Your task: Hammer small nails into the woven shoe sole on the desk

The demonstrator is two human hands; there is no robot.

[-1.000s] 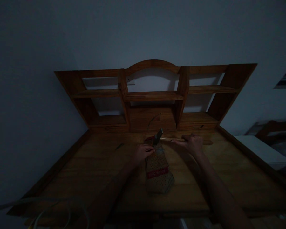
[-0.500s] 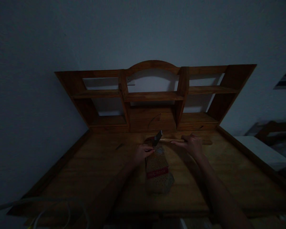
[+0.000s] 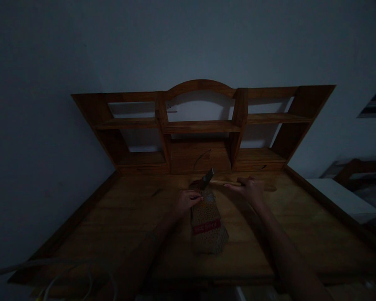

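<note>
A hammer (image 3: 208, 178) with a dark metal head and a wooden handle is gripped by my right hand (image 3: 251, 190), fingers wrapped round the handle. Its head hangs just above the far end of a brown, dotted piece (image 3: 208, 244) with a red lettered band, perhaps paper or cardboard. That piece lies flat on the wooden desk (image 3: 125, 221). At its upper left, my left hand (image 3: 186, 201) is closed in a pinch, close below the hammer head. Whatever the fingertips hold is too small and dark to make out.
A wooden shelf unit (image 3: 203, 126) stands along the desk's back edge against the wall. Pale cables (image 3: 50, 261) curve at the lower left. White furniture (image 3: 341, 196) sits beyond the desk's right edge. The room is dim.
The hammer head has shifted very slightly upward, with my right hand on the handle. My left hand stays in nearly the same place, still pinched.
</note>
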